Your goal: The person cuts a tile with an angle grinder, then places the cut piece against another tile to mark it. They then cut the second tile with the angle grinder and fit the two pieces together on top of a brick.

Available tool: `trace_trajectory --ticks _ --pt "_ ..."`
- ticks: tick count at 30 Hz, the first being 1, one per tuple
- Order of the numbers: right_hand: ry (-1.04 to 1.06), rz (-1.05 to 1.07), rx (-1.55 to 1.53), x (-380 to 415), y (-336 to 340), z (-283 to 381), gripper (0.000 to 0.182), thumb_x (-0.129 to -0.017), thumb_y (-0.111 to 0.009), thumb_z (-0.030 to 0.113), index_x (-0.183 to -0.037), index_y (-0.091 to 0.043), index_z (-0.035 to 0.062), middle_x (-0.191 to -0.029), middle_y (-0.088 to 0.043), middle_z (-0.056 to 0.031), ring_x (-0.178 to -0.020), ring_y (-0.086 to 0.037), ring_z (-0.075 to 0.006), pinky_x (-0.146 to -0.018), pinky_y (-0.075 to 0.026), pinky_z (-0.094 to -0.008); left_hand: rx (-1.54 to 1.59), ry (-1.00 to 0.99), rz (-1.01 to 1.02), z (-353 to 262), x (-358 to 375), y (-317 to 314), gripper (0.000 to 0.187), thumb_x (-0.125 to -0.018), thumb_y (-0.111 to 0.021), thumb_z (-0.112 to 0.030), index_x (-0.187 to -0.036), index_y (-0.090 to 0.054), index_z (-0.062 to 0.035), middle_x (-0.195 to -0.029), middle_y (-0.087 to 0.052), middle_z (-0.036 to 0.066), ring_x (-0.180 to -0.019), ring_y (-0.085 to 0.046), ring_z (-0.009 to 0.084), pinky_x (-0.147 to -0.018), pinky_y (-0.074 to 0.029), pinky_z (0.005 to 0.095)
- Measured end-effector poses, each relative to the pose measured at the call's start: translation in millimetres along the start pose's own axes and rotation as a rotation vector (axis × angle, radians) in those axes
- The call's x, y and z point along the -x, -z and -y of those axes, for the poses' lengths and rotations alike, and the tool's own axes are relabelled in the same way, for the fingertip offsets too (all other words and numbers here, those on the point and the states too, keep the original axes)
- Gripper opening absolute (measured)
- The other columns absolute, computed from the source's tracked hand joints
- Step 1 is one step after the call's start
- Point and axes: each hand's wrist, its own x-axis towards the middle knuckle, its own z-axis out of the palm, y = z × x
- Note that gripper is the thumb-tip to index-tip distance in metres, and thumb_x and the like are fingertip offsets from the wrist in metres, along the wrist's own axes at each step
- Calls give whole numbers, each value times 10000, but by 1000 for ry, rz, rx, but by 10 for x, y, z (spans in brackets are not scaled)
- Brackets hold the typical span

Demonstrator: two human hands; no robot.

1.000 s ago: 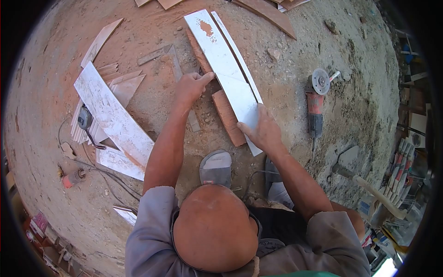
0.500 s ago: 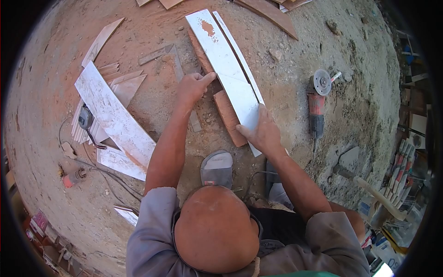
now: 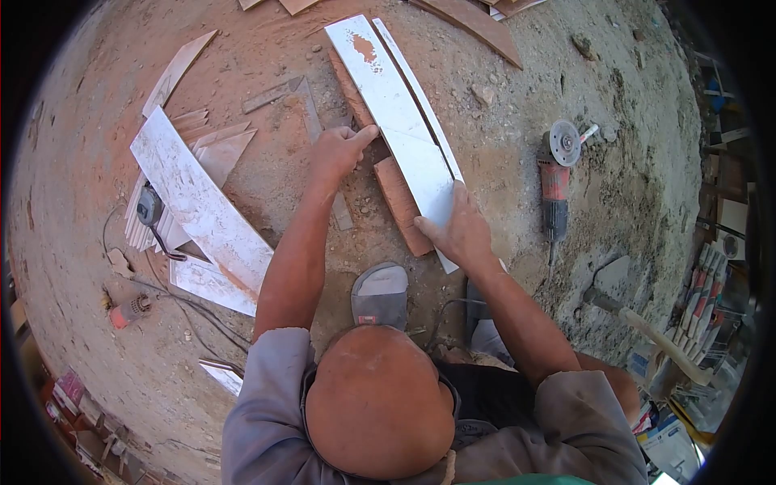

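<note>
A long white tile (image 3: 394, 105) with a bare reddish patch lies across reddish-brown bricks (image 3: 402, 206). Along its right side runs a narrow white strip (image 3: 416, 93), separated by a dark gap. My left hand (image 3: 343, 153) is closed, thumb and forefinger pinching the tile's left edge near its middle. Lower down, my right hand (image 3: 459, 230) spans the near end, thumb on the tile's face and fingers at the right edge by the strip's end. The undersides of the fingers are hidden.
An angle grinder (image 3: 555, 182) lies on the ground at right, near a hammer-like tool with a pale handle (image 3: 663, 347). Left are stacked tiles (image 3: 202, 194), a tape measure (image 3: 149, 206), cables and a red tool (image 3: 129, 312). A metal square (image 3: 307, 113) lies beyond my left hand.
</note>
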Motion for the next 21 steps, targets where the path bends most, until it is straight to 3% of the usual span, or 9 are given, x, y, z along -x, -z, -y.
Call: trace_trajectory --ticks 21 --pt "21 -13 -15 3 17 -3 906 -764 -756 420 -1370 -287 -64 -1254 -496 -305 -1157 -532 -448 -937 -466 -491 -15 11 3 3 -16 -7 542 -795 -683 -571 -692 -671 -39 -628 -644 74 -607 -616 187 -604 -470 340"
